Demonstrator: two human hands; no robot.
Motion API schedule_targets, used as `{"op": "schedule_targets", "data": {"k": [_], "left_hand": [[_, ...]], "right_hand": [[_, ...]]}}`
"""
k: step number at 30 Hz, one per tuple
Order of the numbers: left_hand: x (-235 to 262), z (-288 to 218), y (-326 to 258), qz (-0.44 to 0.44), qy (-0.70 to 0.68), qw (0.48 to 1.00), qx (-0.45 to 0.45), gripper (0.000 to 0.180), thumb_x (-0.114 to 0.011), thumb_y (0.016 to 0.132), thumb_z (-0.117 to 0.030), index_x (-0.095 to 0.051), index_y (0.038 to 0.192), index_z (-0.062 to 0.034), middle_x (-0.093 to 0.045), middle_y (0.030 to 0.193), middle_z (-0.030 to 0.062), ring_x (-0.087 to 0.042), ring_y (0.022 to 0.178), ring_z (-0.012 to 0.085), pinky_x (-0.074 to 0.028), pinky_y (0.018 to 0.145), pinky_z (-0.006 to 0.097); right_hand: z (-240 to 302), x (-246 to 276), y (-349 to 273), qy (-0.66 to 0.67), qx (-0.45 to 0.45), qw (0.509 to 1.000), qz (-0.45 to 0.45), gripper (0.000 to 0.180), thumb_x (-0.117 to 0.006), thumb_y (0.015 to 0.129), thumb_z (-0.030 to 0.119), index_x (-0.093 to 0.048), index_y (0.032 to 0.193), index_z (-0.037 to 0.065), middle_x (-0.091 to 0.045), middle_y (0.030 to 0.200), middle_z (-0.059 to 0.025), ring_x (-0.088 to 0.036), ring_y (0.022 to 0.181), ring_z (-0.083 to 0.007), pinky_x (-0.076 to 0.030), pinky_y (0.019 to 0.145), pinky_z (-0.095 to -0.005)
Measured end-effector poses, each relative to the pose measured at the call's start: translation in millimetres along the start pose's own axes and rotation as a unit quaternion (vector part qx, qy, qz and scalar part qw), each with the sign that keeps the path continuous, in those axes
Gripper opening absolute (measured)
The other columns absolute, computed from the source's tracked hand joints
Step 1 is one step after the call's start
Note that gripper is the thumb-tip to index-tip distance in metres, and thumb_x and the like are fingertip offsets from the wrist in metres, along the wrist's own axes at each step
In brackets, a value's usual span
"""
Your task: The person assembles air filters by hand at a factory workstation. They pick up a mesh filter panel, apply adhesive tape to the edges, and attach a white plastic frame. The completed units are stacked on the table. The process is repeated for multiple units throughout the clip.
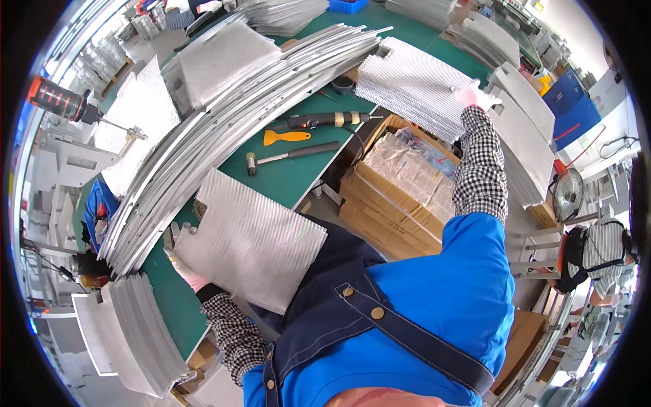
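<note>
My left hand (184, 270), in a pale glove, holds the near edge of a silvery perforated metal sheet (251, 237) that lies on the green bench (285, 178) and overhangs its edge. My right hand (475, 96), also gloved, reaches far out to the upper right and rests on the top of a thick stack of the same perforated sheets (413, 85). Whether it grips a sheet I cannot tell. My sleeves are black-and-white checked under a blue top and dark apron.
A long fan of metal strips (224, 129) crosses the bench. A hammer (291, 154), an orange scraper (285, 136) and a power screwdriver (325, 121) lie between the sheets. Open cardboard boxes (400, 190) stand below the stack. More sheet stacks (135, 332) sit at lower left.
</note>
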State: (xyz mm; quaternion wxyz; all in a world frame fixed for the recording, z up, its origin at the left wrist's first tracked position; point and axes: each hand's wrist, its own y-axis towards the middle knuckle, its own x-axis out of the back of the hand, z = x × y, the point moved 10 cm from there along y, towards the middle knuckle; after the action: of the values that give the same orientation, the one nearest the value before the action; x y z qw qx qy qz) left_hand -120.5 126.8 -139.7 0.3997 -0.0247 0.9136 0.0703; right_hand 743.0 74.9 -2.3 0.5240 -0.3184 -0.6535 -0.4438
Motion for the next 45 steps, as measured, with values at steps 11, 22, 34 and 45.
{"op": "schedule_targets", "data": {"k": [11, 22, 34, 45], "left_hand": [[-8.7, 8.9, -4.1, 0.041, -0.022, 0.997, 0.056, 0.076, -0.067, 0.093, -0.05, -0.044, 0.149, -0.0048, -0.054, 0.124, 0.0128, -0.053, 0.11, 0.0243, -0.045, 0.105, 0.045], [-1.8, 10.9, -1.8, 0.075, -0.002, 0.995, 0.071, 0.083, -0.065, 0.092, -0.052, -0.035, 0.154, -0.0068, -0.053, 0.13, 0.0107, -0.051, 0.115, 0.0242, -0.042, 0.109, 0.047], [5.2, 4.5, -3.9, -0.026, 0.039, 0.999, 0.02, 0.096, -0.079, 0.079, -0.055, -0.041, 0.147, 0.0001, -0.054, 0.12, 0.0151, -0.053, 0.106, 0.0278, -0.047, 0.101, 0.045], [8.2, -5.6, -11.9, -0.096, -0.003, 0.995, -0.008, 0.067, -0.042, 0.103, -0.057, -0.04, 0.153, -0.0119, -0.044, 0.157, 0.0077, -0.052, 0.127, 0.0333, -0.043, 0.109, 0.051]], "right_hand": [[-58.0, 17.8, 25.5, 0.526, 0.066, 0.837, -0.14, 0.045, -0.073, 0.087, 0.022, -0.062, 0.128, 0.006, -0.069, 0.112, -0.0207, -0.066, 0.102, -0.0414, -0.054, 0.091, -0.0456], [82.3, 45.3, -126.6, 0.084, 0.359, 0.916, -0.159, 0.081, -0.074, 0.077, 0.059, -0.055, 0.143, 0.015, -0.053, 0.143, -0.0209, -0.042, 0.138, -0.0377, -0.036, 0.11, -0.0558], [125.5, 101.6, -73.6, 0.167, 0.488, 0.855, -0.047, 0.039, -0.052, 0.1, 0.029, -0.061, 0.134, 0.011, -0.069, 0.121, -0.0199, -0.065, 0.114, -0.0327, -0.05, 0.1, -0.0424], [114.8, 173.0, -251.9, 0.681, 0.269, 0.68, 0.035, 0.047, -0.058, 0.099, 0.017, -0.052, 0.143, 0.002, -0.068, 0.116, -0.0175, -0.066, 0.101, -0.0229, -0.052, 0.093, -0.0349]]}}
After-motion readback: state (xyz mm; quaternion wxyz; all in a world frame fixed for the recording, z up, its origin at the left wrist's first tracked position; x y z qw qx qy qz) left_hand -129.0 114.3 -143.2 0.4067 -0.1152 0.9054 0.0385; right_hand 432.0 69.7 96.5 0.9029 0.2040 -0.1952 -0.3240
